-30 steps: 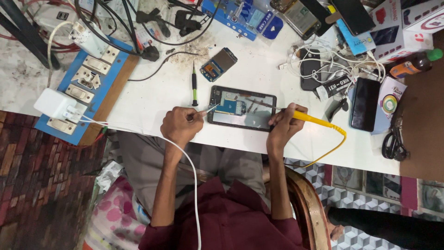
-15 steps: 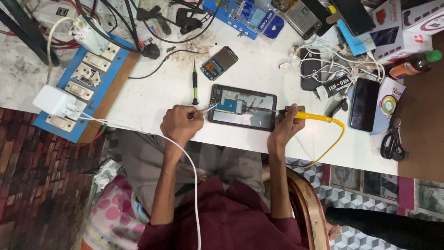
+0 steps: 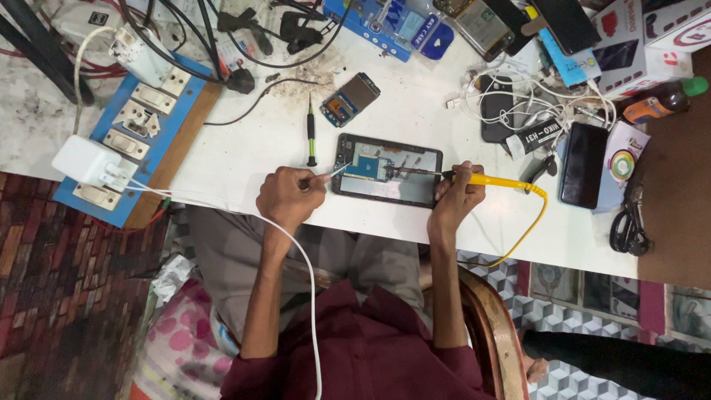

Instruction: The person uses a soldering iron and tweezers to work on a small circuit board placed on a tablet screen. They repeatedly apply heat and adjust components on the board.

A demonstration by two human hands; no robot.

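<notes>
Nearest to us, our two forearms reach out from the maroon sleeves (image 3: 355, 348) toward the opened tablet (image 3: 386, 170), which lies flat near the front edge of the white surface (image 3: 252, 148). Just left of the tablet, our left hand (image 3: 290, 198) has its fingers pinched tight around thin tweezers (image 3: 335, 172), whose tip rests at the tablet's left edge. A white cable (image 3: 304, 296) runs past that wrist toward a white charger (image 3: 83, 161) well to the left of the tablet. At the tablet's right end, our right hand (image 3: 455, 198) has its fingers wrapped around a yellow soldering iron (image 3: 489, 180), with the dark tip lying over the tablet's exposed inside; its yellow cord (image 3: 535, 222) loops down off the surface edge. Just beyond the tablet's left corner stands a green-handled screwdriver (image 3: 311, 133), and a little farther a small circuit board (image 3: 349, 98). Right of the tablet lie a black phone (image 3: 583, 164), a tangle of white cables (image 3: 518, 96) and black scissors (image 3: 628, 226). Far left of the tablet a blue switch board (image 3: 129, 133) holds sockets. Farthest from the tablet, along the back, sit more phones and boxes, too crowded to tell apart.
</notes>
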